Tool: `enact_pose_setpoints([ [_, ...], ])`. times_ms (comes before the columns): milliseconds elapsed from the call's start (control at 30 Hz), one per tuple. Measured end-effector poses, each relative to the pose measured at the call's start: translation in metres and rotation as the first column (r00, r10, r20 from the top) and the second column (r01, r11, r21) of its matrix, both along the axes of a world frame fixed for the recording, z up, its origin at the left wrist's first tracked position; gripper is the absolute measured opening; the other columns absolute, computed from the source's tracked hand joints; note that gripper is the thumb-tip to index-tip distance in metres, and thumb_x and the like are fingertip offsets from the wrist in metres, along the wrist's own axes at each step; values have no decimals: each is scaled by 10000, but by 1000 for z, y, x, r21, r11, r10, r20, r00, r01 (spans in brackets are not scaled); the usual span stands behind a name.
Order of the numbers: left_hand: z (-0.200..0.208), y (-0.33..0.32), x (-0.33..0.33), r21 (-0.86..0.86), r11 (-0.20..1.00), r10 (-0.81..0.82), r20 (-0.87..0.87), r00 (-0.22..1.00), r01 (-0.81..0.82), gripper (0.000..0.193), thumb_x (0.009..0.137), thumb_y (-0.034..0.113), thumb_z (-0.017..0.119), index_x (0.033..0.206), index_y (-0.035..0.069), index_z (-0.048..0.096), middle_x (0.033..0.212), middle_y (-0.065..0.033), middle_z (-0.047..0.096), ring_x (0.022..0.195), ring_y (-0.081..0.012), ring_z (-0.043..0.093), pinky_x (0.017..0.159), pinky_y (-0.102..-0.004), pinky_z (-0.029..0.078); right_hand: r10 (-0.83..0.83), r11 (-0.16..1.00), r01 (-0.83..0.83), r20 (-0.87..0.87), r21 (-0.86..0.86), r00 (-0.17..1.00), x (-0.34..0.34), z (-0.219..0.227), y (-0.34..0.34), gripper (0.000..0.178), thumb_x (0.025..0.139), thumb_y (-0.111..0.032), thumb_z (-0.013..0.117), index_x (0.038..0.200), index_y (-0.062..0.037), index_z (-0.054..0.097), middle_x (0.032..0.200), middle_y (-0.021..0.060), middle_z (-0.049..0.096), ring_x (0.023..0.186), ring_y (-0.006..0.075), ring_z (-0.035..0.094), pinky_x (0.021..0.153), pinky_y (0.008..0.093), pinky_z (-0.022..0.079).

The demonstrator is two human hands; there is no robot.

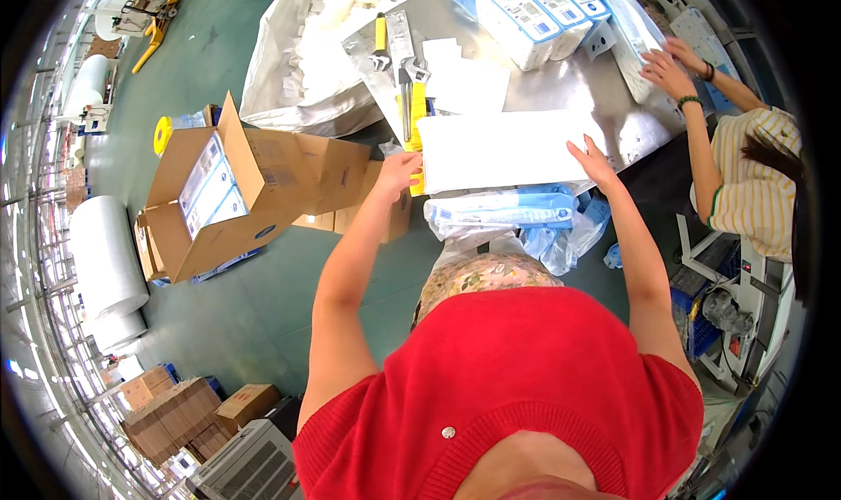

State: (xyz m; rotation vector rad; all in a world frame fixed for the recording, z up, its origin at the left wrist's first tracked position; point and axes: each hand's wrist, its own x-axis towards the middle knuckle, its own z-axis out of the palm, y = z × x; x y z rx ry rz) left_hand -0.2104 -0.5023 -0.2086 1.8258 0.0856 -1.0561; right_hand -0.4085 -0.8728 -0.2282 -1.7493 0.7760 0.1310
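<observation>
A flat white rectangular stack (499,151) lies in front of me at the table's near edge; its exact kind I cannot make out. My left hand (399,176) is at its left end, fingers loosely bent beside a yellow strip. On the right end rests my right hand (593,161), thumb and fingers apart. Just below the stack, blue-and-white plastic packaging bags (504,211) hang at the edge. Beyond its left end lie an adjustable wrench (412,72) and another yellow-handled tool (380,37), next to loose white sheets (469,79).
An open cardboard box (285,171) holding a blue-and-white pack stands left. Behind it is a large white sack (298,101) of scraps. Wrapped packs (534,14) stand at the table's back. At right, a co-worker's hands (670,72) touch another pack (626,31).
</observation>
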Motion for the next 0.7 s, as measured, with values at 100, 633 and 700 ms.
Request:
enact_pose_setpoints([
  [100,-8,-2,7,-108,985,141,45,989,-135,223,835,126,558,983,-39,586,842,-71,617,712,-131,596,607,-237,502,20,1000,-20,-5,-10,1000,2,5,4,672,806,-424,568,1259,26,357,1189,172,494,1093,231,481,918,302,360],
  [633,-17,-6,28,288,956,-203,537,819,48,147,695,124,596,752,-11,605,707,-155,619,628,-244,608,600,-330,472,-141,989,136,-73,-65,987,0,6,13,732,774,-473,575,1222,73,384,1170,205,501,1077,255,497,905,310,374],
  [700,-8,-7,30,350,935,-259,581,772,51,146,694,130,595,730,-8,565,706,-164,606,677,-284,601,622,-361,463,-146,985,137,-82,-109,986,-2,-7,6,740,767,-478,582,1213,80,390,1166,211,502,1077,256,497,905,312,375],
])
